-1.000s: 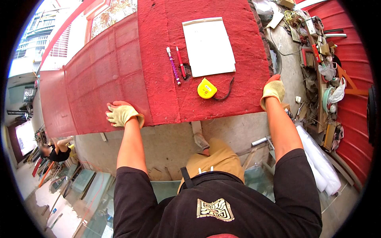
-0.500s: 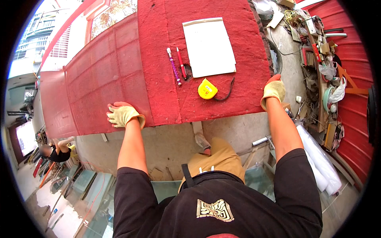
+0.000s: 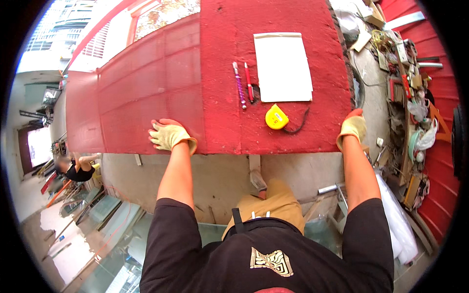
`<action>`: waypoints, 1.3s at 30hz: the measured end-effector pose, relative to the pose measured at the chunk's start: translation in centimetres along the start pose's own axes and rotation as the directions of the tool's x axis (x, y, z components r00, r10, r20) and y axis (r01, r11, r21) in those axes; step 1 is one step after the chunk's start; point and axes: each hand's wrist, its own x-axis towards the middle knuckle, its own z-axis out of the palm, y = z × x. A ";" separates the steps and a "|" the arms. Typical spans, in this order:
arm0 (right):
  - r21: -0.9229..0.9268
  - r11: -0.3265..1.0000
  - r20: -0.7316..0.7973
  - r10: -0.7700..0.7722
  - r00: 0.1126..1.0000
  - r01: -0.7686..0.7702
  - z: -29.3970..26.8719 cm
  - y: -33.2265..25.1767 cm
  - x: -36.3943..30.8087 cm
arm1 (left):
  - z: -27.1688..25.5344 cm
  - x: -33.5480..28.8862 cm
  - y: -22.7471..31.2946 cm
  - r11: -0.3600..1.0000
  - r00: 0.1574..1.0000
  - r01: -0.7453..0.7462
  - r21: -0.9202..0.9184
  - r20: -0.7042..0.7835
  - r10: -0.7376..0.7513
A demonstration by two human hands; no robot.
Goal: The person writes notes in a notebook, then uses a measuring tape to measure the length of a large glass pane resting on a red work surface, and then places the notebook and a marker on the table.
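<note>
My left hand [image 3: 171, 136], in a cream and orange work glove, lies flat with its fingers spread. It rests on a see-through glass sheet [image 3: 146, 97] that covers the left part of a red cloth-covered table [image 3: 220, 127], close to the front edge. At the table's right front corner, my right hand [image 3: 352, 128], gloved alike, grips the edge; most of its fingers are hidden. Between the hands lie a yellow tape measure [image 3: 276, 117] with a dark strap, a white paper pad [image 3: 283, 68], a purple pen [image 3: 239, 85] and a red pen [image 3: 249, 83].
On the right, cluttered shelves [image 3: 408, 97] stand along a red wall, with a white plastic-wrapped roll [image 3: 395, 219] below. Glass panes [image 3: 117, 219] lean or lie at the lower left. Farther left, a person [image 3: 78, 168] in dark clothes sits low.
My view has shifted, so the table and everything on it appear farther right and the front edge looks more level. Both hands keep about the same places on the table.
</note>
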 end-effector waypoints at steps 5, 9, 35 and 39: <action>0.008 1.000 -0.035 -0.006 0.999 0.007 -0.6 -0.1 -0.6 | 0.1 -0.1 0.2 0.999 1.000 0.025 -0.024 0.008 -0.025; 0.036 0.999 -0.001 0.014 1.000 -0.014 -1.2 -0.7 -1.4 | -0.8 -0.1 0.1 0.999 0.998 0.036 -0.014 0.053 -0.035; 0.095 0.995 0.025 -0.005 1.000 0.002 0.4 0.8 0.4 | -3.3 -0.1 0.8 0.991 0.989 0.087 -0.104 0.125 -0.074; 0.062 0.998 0.046 -0.035 0.998 0.032 0.0 0.6 -0.1 | -3.5 -0.2 0.4 0.988 0.988 0.097 -0.116 0.130 -0.082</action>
